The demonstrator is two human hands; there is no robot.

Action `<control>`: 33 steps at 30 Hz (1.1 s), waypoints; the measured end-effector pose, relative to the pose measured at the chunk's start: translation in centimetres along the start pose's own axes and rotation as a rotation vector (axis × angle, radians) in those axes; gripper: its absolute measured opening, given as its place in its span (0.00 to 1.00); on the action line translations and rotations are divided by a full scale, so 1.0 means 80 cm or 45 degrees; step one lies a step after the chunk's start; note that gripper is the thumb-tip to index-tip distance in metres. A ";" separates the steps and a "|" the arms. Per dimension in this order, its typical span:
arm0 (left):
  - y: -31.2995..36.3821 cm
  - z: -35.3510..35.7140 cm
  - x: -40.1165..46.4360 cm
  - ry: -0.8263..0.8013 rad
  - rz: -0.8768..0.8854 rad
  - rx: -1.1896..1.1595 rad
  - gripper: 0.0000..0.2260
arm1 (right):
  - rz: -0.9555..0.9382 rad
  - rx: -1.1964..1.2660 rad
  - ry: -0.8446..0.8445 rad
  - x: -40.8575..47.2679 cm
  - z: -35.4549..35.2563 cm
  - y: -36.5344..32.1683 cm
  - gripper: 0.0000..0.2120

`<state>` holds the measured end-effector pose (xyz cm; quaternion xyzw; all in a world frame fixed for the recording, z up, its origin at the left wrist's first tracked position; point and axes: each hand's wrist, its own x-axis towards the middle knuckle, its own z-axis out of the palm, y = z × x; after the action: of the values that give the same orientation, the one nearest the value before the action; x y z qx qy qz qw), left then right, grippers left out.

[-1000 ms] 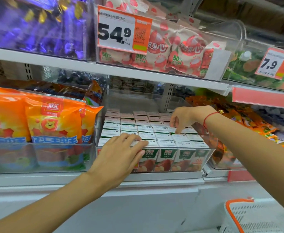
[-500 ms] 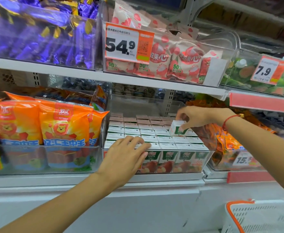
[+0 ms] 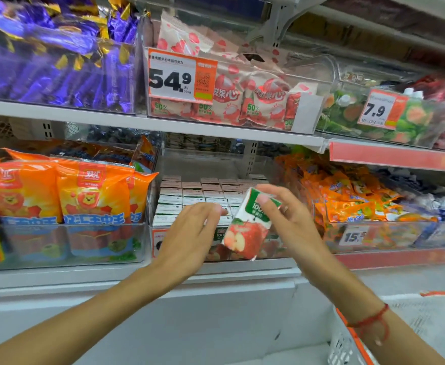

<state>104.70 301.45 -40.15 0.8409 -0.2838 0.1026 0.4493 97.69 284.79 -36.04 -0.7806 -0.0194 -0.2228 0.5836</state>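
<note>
Across the middle of the frame runs the long white metal shelf [image 3: 84,275]. On it, at centre, stands the clear plastic bin [image 3: 158,248], packed with rows of small white-topped juice cartons [image 3: 192,193]. In the lower right corner sits the white mesh plastic basket with an orange rim [image 3: 343,349].

Before the bin our left hand [image 3: 189,241] is spread and relaxed, holding nothing. Its fingertips are just beside the picked carton; we cannot tell whether they touch.

Our right hand [image 3: 295,227] pinches the small white-and-green apple juice carton [image 3: 247,227], which hangs tilted, clear of the rows.

We judge the step to be carrying it to the basket. We should grip its stiff edges, not squeeze its faces. We should draw the left hand aside, swing down to the right and set the carton inside, not drop it.
</note>
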 end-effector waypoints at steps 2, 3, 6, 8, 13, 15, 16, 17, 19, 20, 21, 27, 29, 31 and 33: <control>0.022 0.001 -0.010 -0.166 -0.245 -0.577 0.19 | 0.142 0.182 0.001 -0.014 0.014 0.005 0.08; 0.026 0.002 -0.015 -0.227 -0.288 -0.684 0.18 | 0.182 0.224 0.011 -0.019 0.019 0.008 0.09; 0.025 0.003 -0.029 -0.260 -0.287 -0.761 0.13 | 0.302 0.369 0.045 -0.026 0.029 0.016 0.14; 0.020 0.004 -0.035 -0.239 -0.364 -0.885 0.08 | 0.390 0.419 0.035 -0.027 0.032 0.021 0.16; 0.014 0.006 -0.040 -0.182 -0.506 -0.992 0.09 | 0.416 0.280 -0.084 -0.025 0.029 0.032 0.17; 0.009 0.006 -0.040 -0.138 -0.518 -0.997 0.10 | 0.424 0.232 -0.167 -0.027 0.028 0.036 0.17; 0.007 0.005 -0.040 -0.111 -0.524 -1.008 0.11 | 0.433 0.216 -0.223 -0.027 0.027 0.038 0.17; 0.005 0.004 -0.040 -0.084 -0.530 -1.027 0.11 | 0.439 0.212 -0.288 -0.028 0.025 0.040 0.17; 0.001 0.004 -0.038 -0.033 -0.540 -1.067 0.10 | 0.436 0.218 -0.427 -0.028 0.020 0.043 0.19; 0.000 0.003 -0.038 -0.021 -0.547 -1.076 0.10 | 0.423 0.206 -0.482 -0.030 0.018 0.044 0.22; -0.001 0.003 -0.038 -0.016 -0.552 -1.080 0.10 | 0.401 0.188 -0.514 -0.031 0.018 0.044 0.24; -0.002 0.002 -0.040 0.021 -0.501 -0.997 0.06 | 0.317 0.155 -0.396 -0.036 0.022 0.047 0.29; -0.002 0.002 -0.039 0.059 -0.467 -0.914 0.07 | 0.294 0.127 -0.365 -0.036 0.020 0.046 0.29; -0.003 0.002 -0.039 0.092 -0.418 -0.853 0.07 | 0.269 0.107 -0.332 -0.037 0.019 0.046 0.29; -0.002 0.002 -0.040 0.090 -0.367 -0.823 0.07 | 0.239 0.055 -0.299 -0.041 0.020 0.045 0.31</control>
<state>102.16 302.60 -41.69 0.6826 -0.1643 -0.0279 0.7115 96.32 285.89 -40.83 -0.7869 -0.0193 -0.0738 0.6124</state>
